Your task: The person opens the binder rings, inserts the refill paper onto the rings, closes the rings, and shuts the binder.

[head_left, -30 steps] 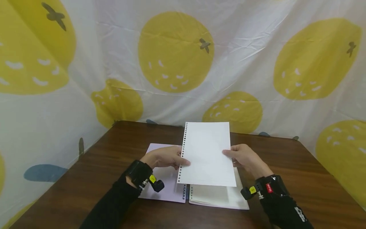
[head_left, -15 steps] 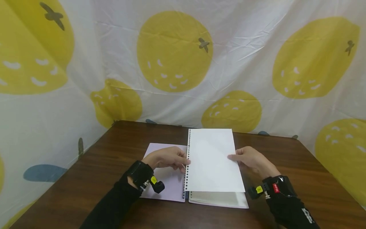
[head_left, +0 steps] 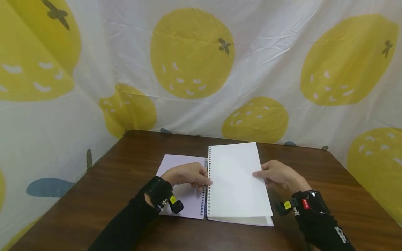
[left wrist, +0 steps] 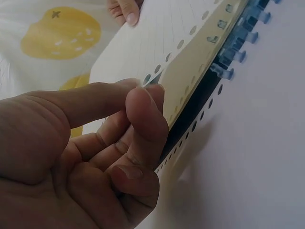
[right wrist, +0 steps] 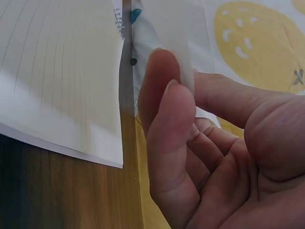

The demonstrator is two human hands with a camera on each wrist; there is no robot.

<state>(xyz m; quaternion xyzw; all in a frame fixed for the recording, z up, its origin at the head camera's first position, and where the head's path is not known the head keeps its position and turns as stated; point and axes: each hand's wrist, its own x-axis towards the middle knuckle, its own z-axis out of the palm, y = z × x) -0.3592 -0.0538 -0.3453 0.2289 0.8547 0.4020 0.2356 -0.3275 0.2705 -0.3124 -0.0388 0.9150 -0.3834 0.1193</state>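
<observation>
A white loose-leaf sheet (head_left: 237, 181) with a row of punched holes down its left edge is held above an open binder notebook. My left hand (head_left: 190, 175) pinches the holed edge between thumb and fingers, as the left wrist view shows. On the opposite edge, my right hand (head_left: 279, 175) pinches the sheet too. Beneath it lies the notebook's stack of lined pages (right wrist: 62, 86), mostly covered in the head view. The lilac cover (head_left: 185, 198) lies flat to the left. Blue binder rings (left wrist: 238, 43) stand open along the spine in the left wrist view.
The notebook lies on a dark brown wooden table (head_left: 125, 167). Behind and to the left hangs a white curtain (head_left: 125, 52) printed with yellow fruit. Each wrist wears a black strap with a small camera.
The sheet has moved down, toward me and slightly right, now over the right-hand pages with its holed edge beside the spine. Both hands have moved with it, keeping their pinch.
</observation>
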